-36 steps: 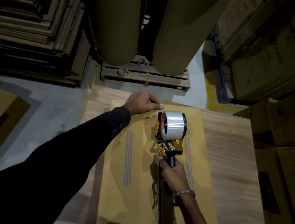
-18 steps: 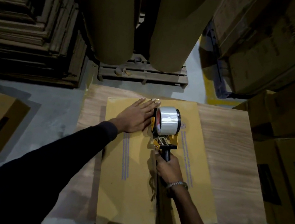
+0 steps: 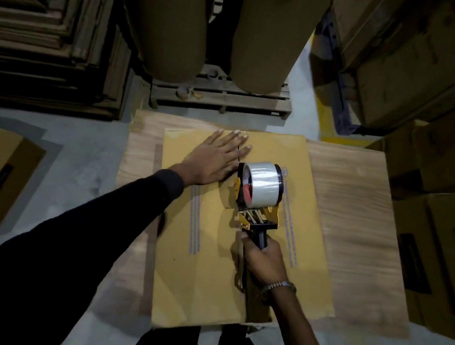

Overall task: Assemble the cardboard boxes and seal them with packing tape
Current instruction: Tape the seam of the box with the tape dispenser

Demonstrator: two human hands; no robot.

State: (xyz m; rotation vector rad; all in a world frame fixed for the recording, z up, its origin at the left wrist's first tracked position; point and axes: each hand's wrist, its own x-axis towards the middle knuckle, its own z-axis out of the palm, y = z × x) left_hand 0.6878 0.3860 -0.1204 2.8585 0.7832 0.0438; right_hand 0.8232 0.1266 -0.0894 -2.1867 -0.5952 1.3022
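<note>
Box (image 3: 200, 258) lies on the tabletop (image 3: 359, 239), long axis running away from the person, centre seam along that axis. Tape gun (image 3: 258, 195) sits on the seam near the far end, roll end pointing away, handle toward the person, so a pull toward the body should lay tape down the seam. Right hand (image 3: 262, 261) grips the handle, fingers wrapped round it. Left hand (image 3: 216, 158) lies flat, fingers straight and spread, just beside the roll, likely pinning the flap and tape start. Near end of seam looks gapped.
</note>
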